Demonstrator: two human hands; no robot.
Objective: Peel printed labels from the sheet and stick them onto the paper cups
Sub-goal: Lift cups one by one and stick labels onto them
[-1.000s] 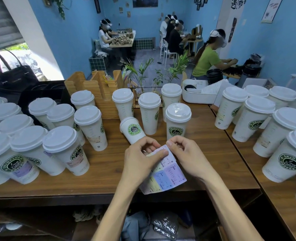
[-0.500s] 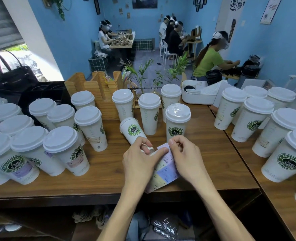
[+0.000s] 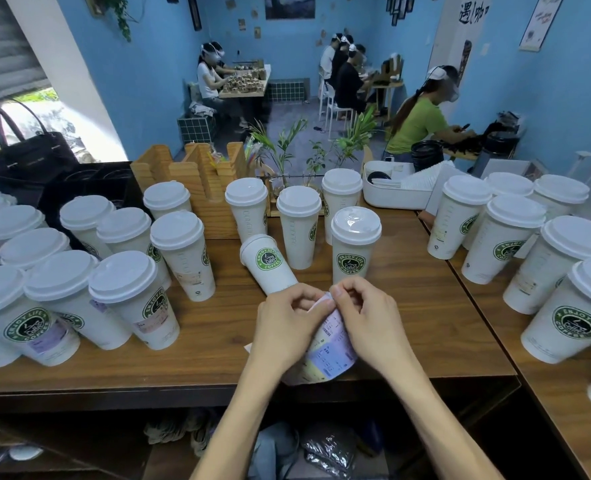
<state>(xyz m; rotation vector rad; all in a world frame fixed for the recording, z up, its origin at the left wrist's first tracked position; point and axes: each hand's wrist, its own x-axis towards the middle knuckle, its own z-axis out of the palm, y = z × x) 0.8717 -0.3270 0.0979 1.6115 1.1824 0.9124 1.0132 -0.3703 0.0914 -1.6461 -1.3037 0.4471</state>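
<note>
**Head view: both hands at the label sheet**

Head camera shows me my left hand (image 3: 289,327) and right hand (image 3: 365,320) meeting over the near edge of the brown wooden bench (image 3: 425,306). Both pinch the top of the curled sheet of pastel printed labels (image 3: 328,348), fingers bent round it. Just beyond my left hand lies a tipped white paper cup with a green logo (image 3: 268,265); lidded white cups stand left, right and behind.
</note>
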